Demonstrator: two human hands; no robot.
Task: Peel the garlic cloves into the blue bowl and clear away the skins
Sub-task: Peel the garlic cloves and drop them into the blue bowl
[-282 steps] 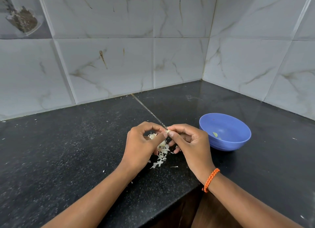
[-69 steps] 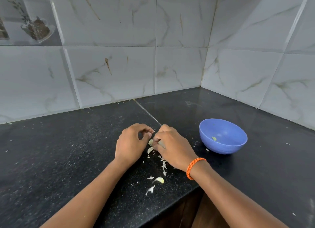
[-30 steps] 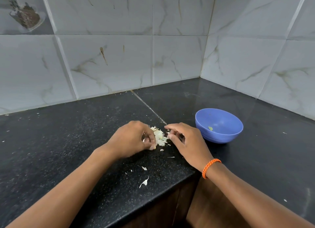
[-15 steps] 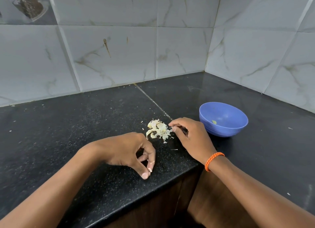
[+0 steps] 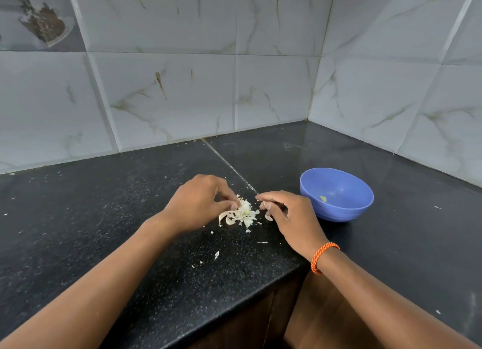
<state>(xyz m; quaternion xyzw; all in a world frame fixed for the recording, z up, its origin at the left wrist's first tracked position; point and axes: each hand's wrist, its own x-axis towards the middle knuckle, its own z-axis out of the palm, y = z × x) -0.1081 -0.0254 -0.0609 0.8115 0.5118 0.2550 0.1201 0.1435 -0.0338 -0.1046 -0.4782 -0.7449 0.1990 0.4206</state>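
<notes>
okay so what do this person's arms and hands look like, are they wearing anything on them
Both forearms are bare, with no sleeves in view, and both hands are gloveless. The right wrist carries an orange braided thread bracelet just behind the right hand. The left hand and its wrist show nothing worn. No rings or watch can be seen.

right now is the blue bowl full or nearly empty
Nearly empty. The upright blue bowl shows bare blue inside except one small pale-green bit; what that bit is cannot be told.
</notes>
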